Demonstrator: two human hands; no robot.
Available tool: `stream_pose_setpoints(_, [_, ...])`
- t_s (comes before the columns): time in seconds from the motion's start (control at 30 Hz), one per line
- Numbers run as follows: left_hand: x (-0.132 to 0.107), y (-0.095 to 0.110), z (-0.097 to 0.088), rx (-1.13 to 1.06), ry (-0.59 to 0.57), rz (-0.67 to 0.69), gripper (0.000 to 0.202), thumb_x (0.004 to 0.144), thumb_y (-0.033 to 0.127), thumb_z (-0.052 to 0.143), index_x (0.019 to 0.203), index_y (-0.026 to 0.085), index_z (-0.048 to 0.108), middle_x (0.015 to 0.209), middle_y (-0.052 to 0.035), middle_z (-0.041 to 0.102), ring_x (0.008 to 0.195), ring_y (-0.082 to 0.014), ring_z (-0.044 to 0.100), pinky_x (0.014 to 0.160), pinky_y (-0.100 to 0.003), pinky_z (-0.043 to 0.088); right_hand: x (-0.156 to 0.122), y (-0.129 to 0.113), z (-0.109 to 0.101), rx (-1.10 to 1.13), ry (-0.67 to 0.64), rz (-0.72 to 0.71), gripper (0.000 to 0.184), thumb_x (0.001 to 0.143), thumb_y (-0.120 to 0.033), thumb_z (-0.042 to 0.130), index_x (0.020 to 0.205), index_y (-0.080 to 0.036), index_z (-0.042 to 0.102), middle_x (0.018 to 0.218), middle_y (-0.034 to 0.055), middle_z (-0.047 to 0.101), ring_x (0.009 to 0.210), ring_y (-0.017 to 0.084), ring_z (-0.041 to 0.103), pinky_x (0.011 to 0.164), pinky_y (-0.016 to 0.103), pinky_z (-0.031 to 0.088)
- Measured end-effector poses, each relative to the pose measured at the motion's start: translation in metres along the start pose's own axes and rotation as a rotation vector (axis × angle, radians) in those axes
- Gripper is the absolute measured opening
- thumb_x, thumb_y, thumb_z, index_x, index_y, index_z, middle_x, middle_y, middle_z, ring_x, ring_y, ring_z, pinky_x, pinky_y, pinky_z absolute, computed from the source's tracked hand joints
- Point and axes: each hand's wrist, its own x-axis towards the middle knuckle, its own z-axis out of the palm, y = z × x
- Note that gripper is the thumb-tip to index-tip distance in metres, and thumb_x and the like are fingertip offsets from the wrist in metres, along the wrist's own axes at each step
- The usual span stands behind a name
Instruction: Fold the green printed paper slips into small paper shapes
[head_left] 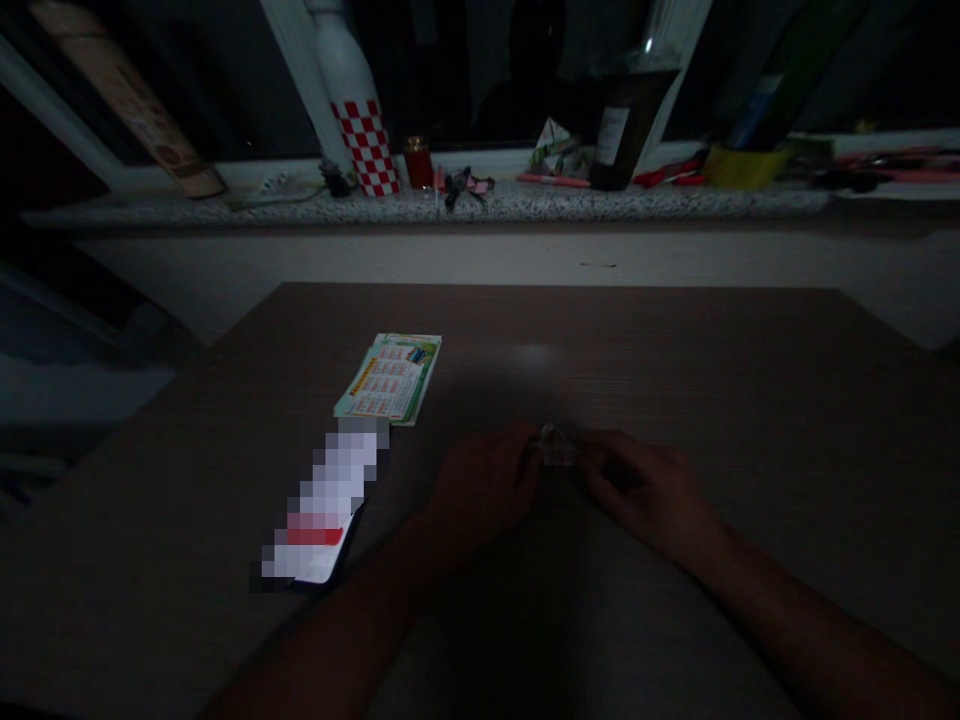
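The scene is very dark. My left hand [484, 485] and my right hand [637, 485] meet over the middle of a brown table [712, 380]. Both pinch a small clear object [556, 447] between their fingertips, and I cannot make out what it is. The fingers of both hands are curled closed around it. To the left of my left hand lie a small pocket calendar card [390, 378] and, nearer to me, a white paper with a red stripe [322, 510] on top of something dark.
Behind the table runs a speckled stone sill [525, 205]. It carries a red-and-white checked bottle [360, 110], a small red jar [418, 160], a dark bottle [626, 130], a yellow tape roll [742, 165], pens and clutter.
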Motion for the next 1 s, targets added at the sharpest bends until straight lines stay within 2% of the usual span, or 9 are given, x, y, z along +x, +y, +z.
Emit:
stream_pose_setpoints(0.2, [-0.003, 0.004, 0.007, -0.128, -0.008, 0.010, 0.025, 0.091, 0.028, 0.045, 0.115, 0.020, 0.046, 0.092, -0.0054, 0.069, 0.078, -0.0189, 0.067, 0.068, -0.030, 0.050, -0.002, -0.003, -0.001, -0.023, -0.045, 0.001, 0.025, 0.085, -0.018, 0.054, 0.110, -0.019, 0.056, 0.075, 0.0019, 0.070, 0.056, 0.013, 0.065, 0.054, 0.022, 0.052])
stream_pose_setpoints(0.43, [-0.006, 0.011, 0.009, -0.222, -0.027, -0.002, 0.021, 0.089, 0.029, 0.048, 0.109, 0.022, 0.046, 0.091, -0.0040, 0.067, 0.078, -0.0187, 0.066, 0.067, -0.029, 0.049, -0.002, -0.007, -0.001, 0.001, -0.125, -0.006, 0.027, 0.084, -0.017, 0.052, 0.111, -0.021, 0.051, 0.084, 0.0043, 0.072, 0.068, 0.017, 0.069, 0.060, 0.025, 0.052])
stream_pose_setpoints(0.63, [-0.009, 0.012, 0.006, -0.305, -0.044, 0.075, 0.020, 0.088, 0.027, 0.047, 0.107, 0.020, 0.045, 0.087, -0.0041, 0.065, 0.074, -0.0175, 0.063, 0.066, -0.029, 0.047, -0.003, -0.007, -0.001, 0.012, -0.158, -0.055, 0.023, 0.086, -0.018, 0.051, 0.109, -0.021, 0.051, 0.094, 0.0071, 0.071, 0.077, 0.019, 0.070, 0.067, 0.029, 0.053])
stream_pose_setpoints(0.83, [-0.012, 0.012, 0.000, -0.429, -0.072, 0.122, 0.022, 0.086, 0.019, 0.045, 0.108, 0.019, 0.042, 0.090, -0.0045, 0.062, 0.078, -0.0169, 0.061, 0.069, -0.029, 0.048, -0.003, -0.009, -0.003, 0.018, -0.204, -0.069, 0.024, 0.087, -0.022, 0.052, 0.111, -0.020, 0.049, 0.093, 0.0077, 0.071, 0.081, 0.021, 0.069, 0.069, 0.032, 0.052])
stream_pose_setpoints(1.0, [-0.012, 0.011, 0.001, -0.451, -0.079, 0.131, 0.028, 0.082, 0.011, 0.043, 0.108, 0.019, 0.041, 0.093, -0.0056, 0.060, 0.082, -0.0176, 0.060, 0.073, -0.030, 0.049, -0.004, -0.008, -0.002, 0.029, -0.159, -0.064, 0.036, 0.084, -0.027, 0.058, 0.117, -0.023, 0.046, 0.094, 0.0065, 0.071, 0.077, 0.021, 0.069, 0.067, 0.033, 0.052])
